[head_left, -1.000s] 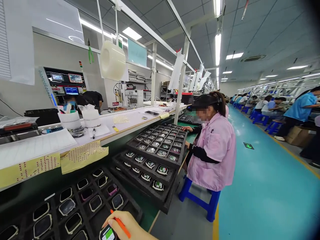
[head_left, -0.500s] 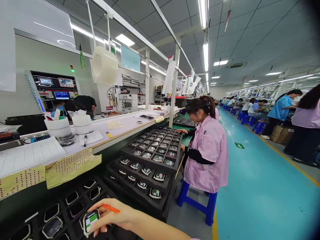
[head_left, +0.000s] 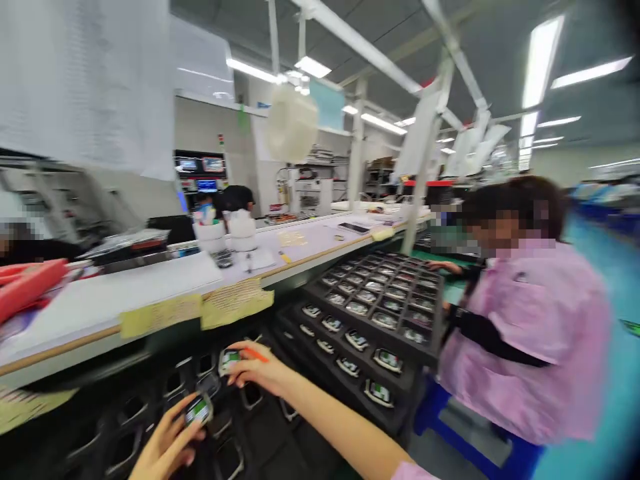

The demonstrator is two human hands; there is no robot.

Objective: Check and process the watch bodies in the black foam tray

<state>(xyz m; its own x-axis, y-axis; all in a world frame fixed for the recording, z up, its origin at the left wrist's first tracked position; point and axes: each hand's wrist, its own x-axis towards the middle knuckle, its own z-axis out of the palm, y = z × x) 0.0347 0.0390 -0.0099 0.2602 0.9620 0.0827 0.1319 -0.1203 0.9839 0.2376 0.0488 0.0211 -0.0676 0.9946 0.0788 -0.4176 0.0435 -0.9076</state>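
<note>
My right hand (head_left: 265, 370) pinches a smartwatch case (head_left: 229, 360) with a lit green-and-white screen, above a black foam tray (head_left: 273, 433). A thin orange stick (head_left: 257, 355) lies along its fingers; its kind does not show. Lower left, my left hand (head_left: 167, 441) grips another smartwatch case (head_left: 199, 409), its screen lit too. Dark-screened watch cases (head_left: 230, 460) sit in the tray's compartments around both hands. Motion blurs the details.
Stacked foam trays (head_left: 350, 400) with several watches stand to the right. A co-worker in a pink jacket (head_left: 555, 333) sits beside them on a blue stool (head_left: 470, 427). The shelf edge (head_left: 285, 270) with yellow paper (head_left: 237, 303) runs above my hands; a tape roll (head_left: 293, 123) hangs overhead.
The view has turned left, so the scene has shifted right. My left hand has come into view with a watch case. My right hand still holds its watch and orange stick.
</note>
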